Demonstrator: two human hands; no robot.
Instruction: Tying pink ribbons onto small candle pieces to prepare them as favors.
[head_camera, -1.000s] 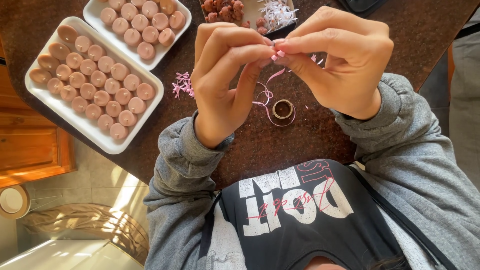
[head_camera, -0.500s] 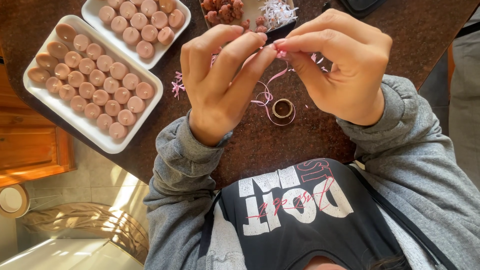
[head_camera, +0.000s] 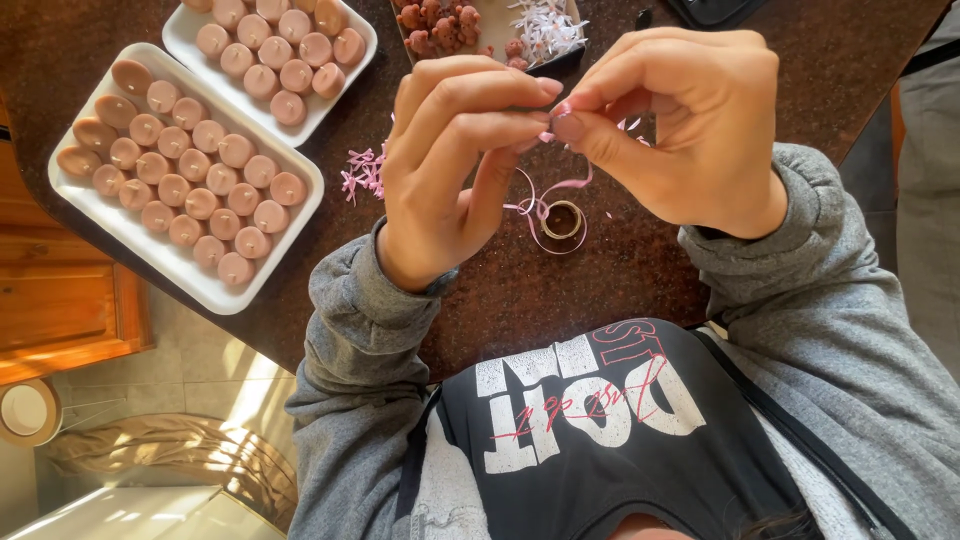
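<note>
Fingertips of left hand (head_camera: 450, 160) and right hand (head_camera: 690, 120) pinching thin pink ribbon (head_camera: 545, 205), above small ribbon spool (head_camera: 563, 219), 2 trays of candles (head_camera: 190, 165) alongside

Thin pink ribbon (head_camera: 560, 186): 1 end pinched between fingertips of left hand (head_camera: 450, 170) and right hand (head_camera: 690, 130), held raised. Remainder hangs curling down onto dark surface (head_camera: 560, 290), looping around small spool (head_camera: 563, 219).

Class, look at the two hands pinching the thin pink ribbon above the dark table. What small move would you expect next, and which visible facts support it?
Probably a gentle pull apart to tighten the ribbon. The left hand and right hand meet fingertip to fingertip on the pink ribbon, pinching a small piece of it, while its loose tail curls down to the small spool on the table.
</note>
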